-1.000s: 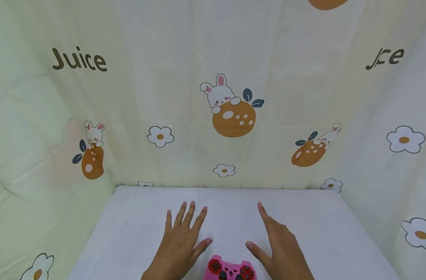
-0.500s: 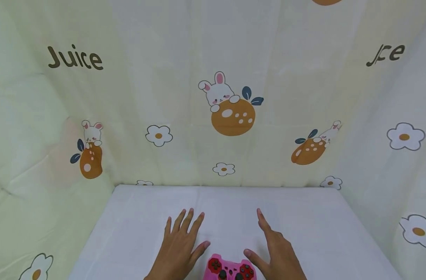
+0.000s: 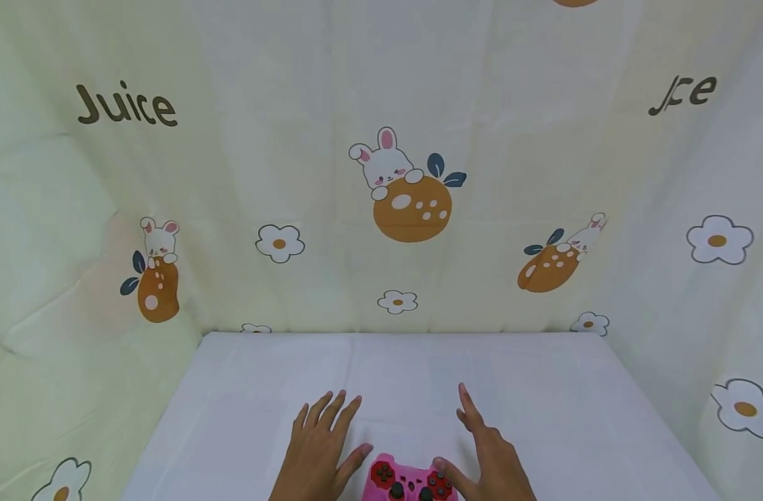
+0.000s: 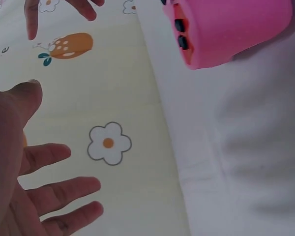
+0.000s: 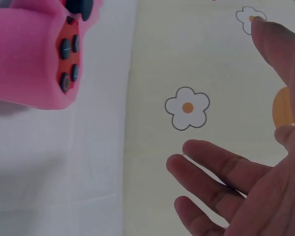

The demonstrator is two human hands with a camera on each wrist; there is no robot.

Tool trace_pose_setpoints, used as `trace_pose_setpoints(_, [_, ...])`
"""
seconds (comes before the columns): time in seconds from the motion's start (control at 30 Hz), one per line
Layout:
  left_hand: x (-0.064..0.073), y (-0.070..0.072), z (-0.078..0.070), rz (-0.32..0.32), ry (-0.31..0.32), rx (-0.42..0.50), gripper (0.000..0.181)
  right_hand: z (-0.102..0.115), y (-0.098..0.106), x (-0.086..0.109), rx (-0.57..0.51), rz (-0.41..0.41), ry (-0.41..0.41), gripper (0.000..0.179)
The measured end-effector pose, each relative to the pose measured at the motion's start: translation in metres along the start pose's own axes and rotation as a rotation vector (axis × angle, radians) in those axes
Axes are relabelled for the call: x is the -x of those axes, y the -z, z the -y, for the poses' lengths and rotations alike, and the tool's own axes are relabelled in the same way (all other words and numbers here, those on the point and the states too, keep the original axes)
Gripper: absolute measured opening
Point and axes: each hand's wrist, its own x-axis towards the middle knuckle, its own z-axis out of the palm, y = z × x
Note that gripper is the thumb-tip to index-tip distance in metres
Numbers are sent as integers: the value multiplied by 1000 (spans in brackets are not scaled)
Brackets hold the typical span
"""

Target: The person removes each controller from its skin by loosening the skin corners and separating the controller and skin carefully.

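Observation:
A pink game controller point(image 3: 410, 480) with red button panels and black sticks lies at the bottom middle of the head view, its lower part cut off by the frame. To its left my left hand point(image 3: 319, 445) hovers with fingers spread and holds nothing. On the other side my right hand point(image 3: 496, 456) is held with fingers extended; its thumb overlaps the controller's right button panel in the head view. Both wrist views show a gap between hand and controller: the left hand point(image 4: 19, 162) stands apart from it, and so does the right hand point(image 5: 265, 172).
The controller rests on a white-covered table point(image 3: 582, 403). Behind it and at both sides hangs a pale curtain point(image 3: 500, 104) printed with rabbits, oranges, flowers and the word Juice. The table's far edge meets the curtain.
Both hands have drawn back toward the body and nearer the controller, still empty. The controller has stayed in about the same place while the view shifted slightly.

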Motion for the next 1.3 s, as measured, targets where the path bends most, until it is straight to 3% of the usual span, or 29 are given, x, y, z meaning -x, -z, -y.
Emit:
trace_pose_setpoints(0.3, [10, -18, 3, -109, -42, -64, 57, -6, -9, 3, -76, 23, -51, 108])
trace_pose_setpoints(0.63, [20, -33, 1, -125, -11, -73, 58, -13, -19, 10, -128, 6, -80, 102])
trace_pose_setpoints(0.93, [34, -55, 1, -130, 9, 7, 59, -24, -31, 14, -201, 97, -153, 103])
trace_pose_setpoints(1.0, [37, -61, 2, -154, -7, 19, 59, -27, -34, 13, -211, 117, -171, 105])
trace_pose_setpoints(1.13, [40, -75, 7, -266, -110, 34, 54, -34, -37, 11, -211, 173, -214, 108])
trace_pose_setpoints(1.3, [43, -89, 14, -365, -223, 84, 75, -41, -41, 13, -240, 256, -218, 107])
